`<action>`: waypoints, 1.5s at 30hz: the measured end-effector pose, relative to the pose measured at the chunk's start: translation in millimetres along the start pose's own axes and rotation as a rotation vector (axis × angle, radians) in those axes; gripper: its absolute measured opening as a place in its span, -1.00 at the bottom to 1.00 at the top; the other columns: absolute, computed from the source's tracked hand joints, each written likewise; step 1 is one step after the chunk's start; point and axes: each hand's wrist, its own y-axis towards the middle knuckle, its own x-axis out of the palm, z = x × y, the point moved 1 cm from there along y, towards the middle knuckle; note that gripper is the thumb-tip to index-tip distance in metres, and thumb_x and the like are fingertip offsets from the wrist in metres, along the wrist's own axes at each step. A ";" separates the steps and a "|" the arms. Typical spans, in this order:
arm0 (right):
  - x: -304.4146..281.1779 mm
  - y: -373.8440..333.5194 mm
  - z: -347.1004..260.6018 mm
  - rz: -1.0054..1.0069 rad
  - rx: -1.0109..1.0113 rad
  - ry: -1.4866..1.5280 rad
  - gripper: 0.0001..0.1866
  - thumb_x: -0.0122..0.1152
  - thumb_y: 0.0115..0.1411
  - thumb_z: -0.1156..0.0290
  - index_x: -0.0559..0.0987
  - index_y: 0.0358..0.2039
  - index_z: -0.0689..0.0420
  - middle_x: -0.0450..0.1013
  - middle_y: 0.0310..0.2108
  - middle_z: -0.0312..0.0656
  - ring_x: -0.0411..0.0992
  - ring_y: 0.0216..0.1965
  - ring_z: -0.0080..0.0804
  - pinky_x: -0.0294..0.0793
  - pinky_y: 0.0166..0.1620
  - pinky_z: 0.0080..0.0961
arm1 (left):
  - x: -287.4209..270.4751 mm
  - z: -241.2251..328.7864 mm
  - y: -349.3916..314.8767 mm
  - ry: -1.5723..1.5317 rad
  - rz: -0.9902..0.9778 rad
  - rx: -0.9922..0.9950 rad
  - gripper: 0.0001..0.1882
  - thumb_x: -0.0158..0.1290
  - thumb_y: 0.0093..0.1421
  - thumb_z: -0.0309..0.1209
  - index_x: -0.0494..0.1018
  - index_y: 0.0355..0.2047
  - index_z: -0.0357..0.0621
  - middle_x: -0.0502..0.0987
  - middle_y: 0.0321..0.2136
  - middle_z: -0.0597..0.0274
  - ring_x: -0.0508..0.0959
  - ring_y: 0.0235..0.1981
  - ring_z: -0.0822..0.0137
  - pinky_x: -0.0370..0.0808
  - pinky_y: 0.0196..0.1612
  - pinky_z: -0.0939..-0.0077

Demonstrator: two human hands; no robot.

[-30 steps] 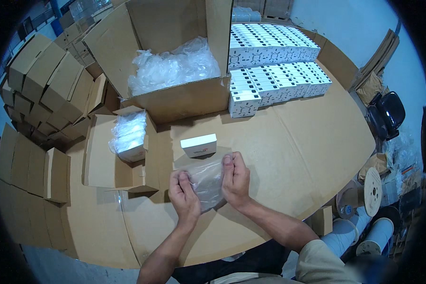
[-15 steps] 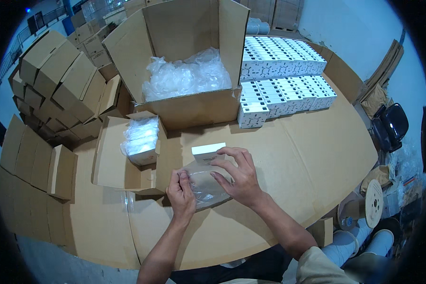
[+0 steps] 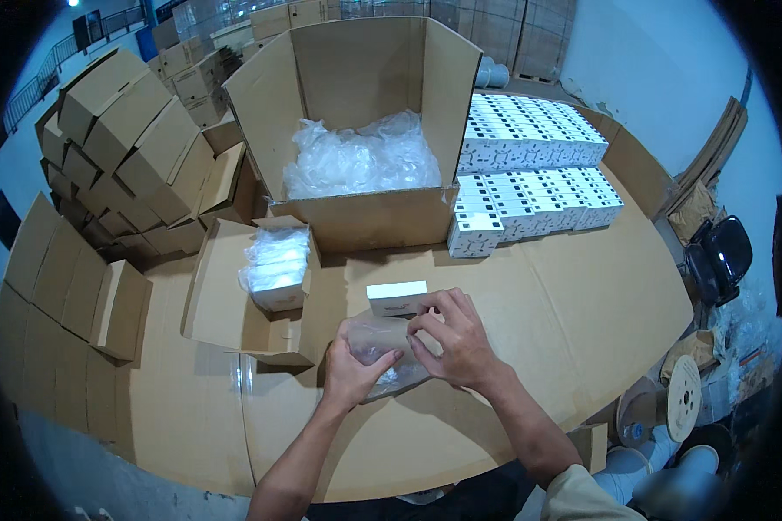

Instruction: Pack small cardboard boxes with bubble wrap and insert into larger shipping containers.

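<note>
A clear plastic bag (image 3: 375, 337) lies over the cardboard-covered table in front of me. My left hand (image 3: 349, 369) grips its left side, the thumb pressed on top. At the bag's right edge, the fingers of my right hand (image 3: 453, 340) are pinched together on the film. Just beyond the bag stands a small white box (image 3: 397, 300), close to my right fingertips. To the left, an open carton (image 3: 215, 300) holds several white boxes wrapped in clear plastic (image 3: 278, 265).
A large open carton (image 3: 365, 221) full of clear plastic bags (image 3: 361, 161) stands at the back. Right of it are stacked rows of white boxes (image 3: 530, 156). Brown cartons (image 3: 139, 165) pile up at the left. A cable reel (image 3: 683, 398) and a black chair (image 3: 717, 259) stand beyond the table's right edge.
My right hand's spread fingers have closed into a pinch at the bag's edge. My left thumb has moved across the bag. The whole view has shifted slightly.
</note>
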 end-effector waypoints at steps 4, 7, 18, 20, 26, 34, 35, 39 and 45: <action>-12.1 9.3 -10.3 -0.140 -0.117 -0.159 -0.79 0.41 0.01 0.41 0.59 -0.31 0.06 0.41 -0.17 -0.21 0.37 -0.11 -0.22 0.34 -0.09 -0.27 | -1.6 -1.7 1.0 0.035 0.011 0.018 -0.31 0.48 -0.04 -0.37 0.35 0.03 -0.23 0.61 -0.16 0.05 0.63 -0.13 0.31 0.57 -0.03 0.38; -7.6 11.6 -11.9 -0.224 -0.111 -0.214 -0.81 0.38 0.05 0.39 0.59 -0.31 0.06 0.40 -0.16 -0.22 0.36 -0.09 -0.25 0.31 -0.10 -0.30 | 1.5 7.6 0.0 0.080 -0.040 -0.117 -0.33 0.48 -0.04 -0.36 0.37 0.02 -0.22 0.63 -0.18 0.05 0.64 -0.17 0.30 0.58 -0.05 0.37; -5.0 24.3 -17.2 -0.460 -0.006 -0.089 -0.88 0.25 0.19 0.43 0.58 -0.25 0.10 0.53 -0.44 -0.14 0.52 -0.32 -0.16 0.36 -0.01 -0.23 | -1.2 3.4 -1.3 0.073 -0.046 -0.103 -0.37 0.49 -0.07 -0.31 0.45 -0.03 -0.22 0.64 -0.15 0.03 0.65 -0.10 0.23 0.57 -0.02 0.31; -4.1 23.7 -16.2 -0.511 0.039 -0.065 -0.88 0.23 0.21 0.43 0.59 -0.24 0.10 0.55 -0.44 -0.14 0.52 -0.34 -0.15 0.36 0.03 -0.23 | -3.7 -2.0 -1.3 0.142 -0.052 -0.057 -0.35 0.50 -0.08 -0.29 0.47 -0.02 -0.23 0.64 -0.16 0.03 0.65 -0.11 0.23 0.57 -0.02 0.31; -1.2 21.2 -6.0 -0.364 0.071 0.197 -0.89 0.26 0.22 0.44 0.62 -0.23 0.09 0.58 -0.41 -0.18 0.54 -0.34 -0.24 0.30 0.15 -0.25 | -10.0 2.7 -1.3 0.227 -0.197 -0.182 -0.33 0.51 -0.10 -0.24 0.52 -0.01 -0.28 0.67 -0.18 0.04 0.67 -0.14 0.25 0.58 -0.03 0.35; 15.1 5.5 17.3 0.105 0.380 0.765 -0.90 0.23 0.24 0.50 0.65 -0.25 0.18 0.58 -0.29 -0.18 0.49 -0.19 -0.43 0.41 -0.04 -0.47 | -8.9 7.9 0.3 0.163 -0.176 -0.158 -0.39 0.51 -0.10 -0.30 0.55 -0.06 -0.29 0.67 -0.18 0.06 0.66 -0.15 0.29 0.58 -0.02 0.37; 19.0 3.4 22.8 0.108 0.379 0.766 -0.90 0.23 0.24 0.50 0.65 -0.25 0.18 0.58 -0.29 -0.18 0.49 -0.19 -0.43 0.41 -0.04 -0.47 | -9.4 5.0 1.1 0.156 -0.171 -0.130 -0.39 0.51 -0.10 -0.31 0.55 -0.05 -0.28 0.67 -0.18 0.07 0.66 -0.15 0.29 0.58 -0.02 0.36; 25.6 -6.1 47.4 0.196 0.407 0.834 -0.82 0.16 0.26 0.53 0.61 -0.14 0.20 0.55 -0.16 -0.20 0.47 -0.15 -0.44 0.43 -0.05 -0.50 | -9.2 8.4 1.6 0.128 -0.170 -0.120 -0.36 0.51 -0.11 -0.32 0.53 -0.02 -0.27 0.67 -0.18 0.08 0.66 -0.14 0.29 0.58 -0.02 0.36; 24.5 -2.6 53.3 0.183 0.390 0.615 -0.62 0.13 0.21 0.62 0.54 0.05 0.11 0.49 0.01 -0.21 0.47 -0.11 -0.46 0.47 -0.05 -0.46 | -9.9 4.2 2.4 0.160 -0.119 -0.113 -0.34 0.52 -0.12 -0.30 0.53 -0.01 -0.26 0.68 -0.19 0.07 0.66 -0.15 0.28 0.59 -0.03 0.34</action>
